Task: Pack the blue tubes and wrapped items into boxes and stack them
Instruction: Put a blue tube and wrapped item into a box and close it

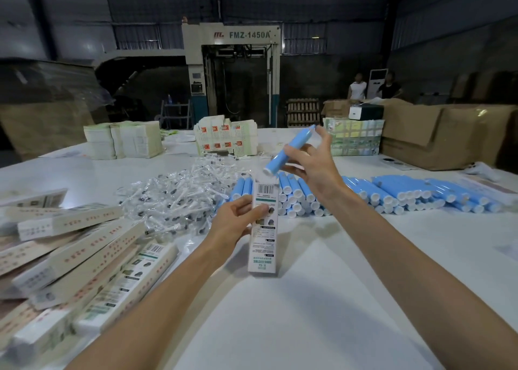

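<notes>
Head view: right grip (314,168) around blue tube (291,148), left grip (238,218) around box (263,246).

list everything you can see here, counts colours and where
held tube: one, blue, white cap, above the held box
held box: one, white, upright at centre
tube pile: many, blue, table right of centre
wrapped items: many, clear, heap left of tube pile
long boxes: many, white and cream, piled at left
flat cartons: several stacks, pale, table's far side
cardboard cartons: several, brown, far right
machine: one, grey, background
table: one, white, underneath
left hand: grips the held box
right hand: holds the held tube
</notes>
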The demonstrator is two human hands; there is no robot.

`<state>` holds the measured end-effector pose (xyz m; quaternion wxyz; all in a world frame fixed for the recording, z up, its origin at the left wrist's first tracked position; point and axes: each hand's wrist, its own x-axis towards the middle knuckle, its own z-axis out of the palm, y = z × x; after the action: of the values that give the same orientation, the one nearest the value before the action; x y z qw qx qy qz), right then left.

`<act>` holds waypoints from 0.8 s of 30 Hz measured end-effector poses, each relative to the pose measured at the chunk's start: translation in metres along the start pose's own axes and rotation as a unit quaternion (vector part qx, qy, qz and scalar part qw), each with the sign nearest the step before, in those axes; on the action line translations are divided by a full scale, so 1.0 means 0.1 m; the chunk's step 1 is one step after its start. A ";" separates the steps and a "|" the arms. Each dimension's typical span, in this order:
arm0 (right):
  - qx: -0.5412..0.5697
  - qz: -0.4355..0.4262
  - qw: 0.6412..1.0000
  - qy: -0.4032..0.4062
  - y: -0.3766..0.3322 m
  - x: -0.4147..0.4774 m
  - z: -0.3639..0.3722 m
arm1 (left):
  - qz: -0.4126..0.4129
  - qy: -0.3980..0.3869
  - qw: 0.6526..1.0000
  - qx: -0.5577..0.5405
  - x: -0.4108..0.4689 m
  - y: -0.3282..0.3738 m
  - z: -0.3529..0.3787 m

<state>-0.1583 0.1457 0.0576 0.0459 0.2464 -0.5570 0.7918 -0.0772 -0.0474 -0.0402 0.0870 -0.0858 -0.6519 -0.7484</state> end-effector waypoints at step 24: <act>-0.382 -0.010 0.916 -0.125 0.34 -0.19 0.06 | -0.013 0.042 0.998 0.040 -0.01 -0.08 0.05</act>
<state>-0.1519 0.1317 0.0220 0.0744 0.3124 -0.8159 0.4808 -0.0781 -0.0413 -0.0472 0.1075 -0.0422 -0.6786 -0.7254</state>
